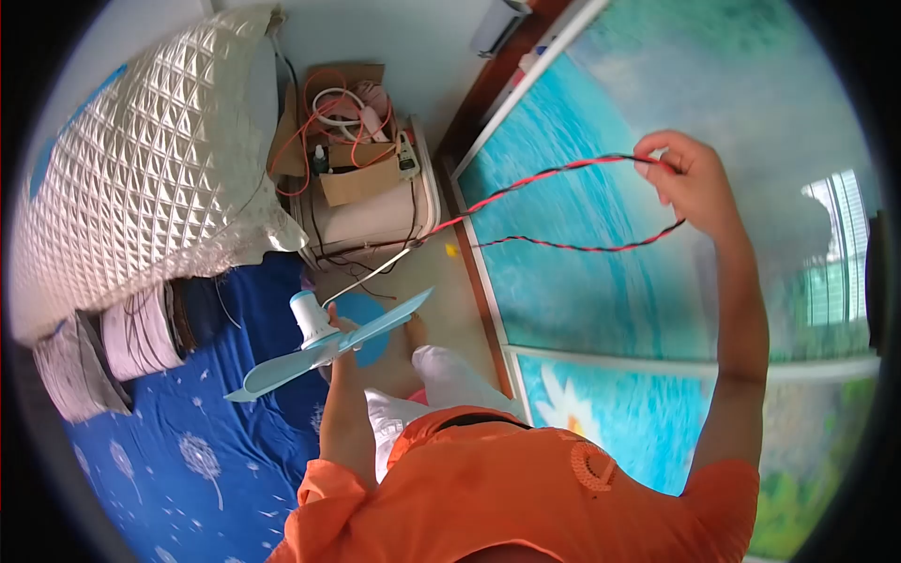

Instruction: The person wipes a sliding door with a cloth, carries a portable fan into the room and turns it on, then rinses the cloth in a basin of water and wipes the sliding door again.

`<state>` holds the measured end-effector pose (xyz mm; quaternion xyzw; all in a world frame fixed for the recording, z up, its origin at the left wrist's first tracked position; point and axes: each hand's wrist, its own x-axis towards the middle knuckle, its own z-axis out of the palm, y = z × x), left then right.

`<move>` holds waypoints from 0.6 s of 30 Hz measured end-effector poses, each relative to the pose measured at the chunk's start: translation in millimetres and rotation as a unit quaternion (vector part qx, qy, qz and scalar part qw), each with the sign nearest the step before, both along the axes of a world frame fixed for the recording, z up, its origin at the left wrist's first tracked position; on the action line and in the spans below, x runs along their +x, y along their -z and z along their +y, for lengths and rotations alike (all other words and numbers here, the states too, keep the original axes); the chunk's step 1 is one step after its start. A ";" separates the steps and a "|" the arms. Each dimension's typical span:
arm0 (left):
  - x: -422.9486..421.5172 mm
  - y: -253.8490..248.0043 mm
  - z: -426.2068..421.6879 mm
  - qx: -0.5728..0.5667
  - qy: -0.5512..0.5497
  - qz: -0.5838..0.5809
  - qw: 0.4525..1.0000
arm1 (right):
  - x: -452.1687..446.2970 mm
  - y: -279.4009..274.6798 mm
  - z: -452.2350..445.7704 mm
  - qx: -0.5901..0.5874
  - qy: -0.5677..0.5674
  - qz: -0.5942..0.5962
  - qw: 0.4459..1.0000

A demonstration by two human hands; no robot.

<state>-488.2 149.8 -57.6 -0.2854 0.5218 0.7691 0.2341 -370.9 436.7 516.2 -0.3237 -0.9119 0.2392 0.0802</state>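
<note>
My right hand (690, 183) is raised at the right, its fingers closed on a twisted red and black wire (563, 169). The wire runs left from the hand, and a lower loop of it hangs back under the hand. It meets a white cord (375, 273) near the white container. That cord leads down to a small fan with pale blue blades (282, 369) and a white motor body (312, 319). My left hand (342, 328) is at the fan, behind the blades and beside the motor body, with its fingers largely hidden.
An open cardboard box (361, 178) with orange cable stands on a white container (375, 218). Silver quilted sheeting (160, 159) is at the left above a blue bedspread (197, 450). Sliding panels (582, 300) with a blue print stand on the right.
</note>
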 end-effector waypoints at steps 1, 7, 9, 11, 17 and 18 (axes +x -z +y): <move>-1.5 8.2 3.2 -0.008 -0.021 -0.006 1.000 | -12.1 9.0 14.1 -0.048 -0.003 -0.018 0.999; -5.3 47.2 24.0 -0.035 -0.096 -0.044 0.994 | -57.2 71.5 72.5 -0.201 -0.075 -0.071 0.974; -11.9 56.2 32.3 -0.041 -0.116 -0.051 0.991 | -61.4 96.7 85.3 -0.227 -0.104 -0.106 0.963; -17.3 67.6 39.5 -0.047 -0.133 -0.061 0.988 | -62.8 115.7 86.0 -0.291 -0.118 -0.147 0.938; -5.3 89.5 62.3 -0.064 -0.137 -0.085 0.985 | -69.7 146.2 90.1 -0.344 -0.152 -0.190 0.907; 7.8 88.8 70.1 -0.076 -0.117 -0.082 0.987 | -71.6 148.7 89.5 -0.339 -0.154 -0.188 0.909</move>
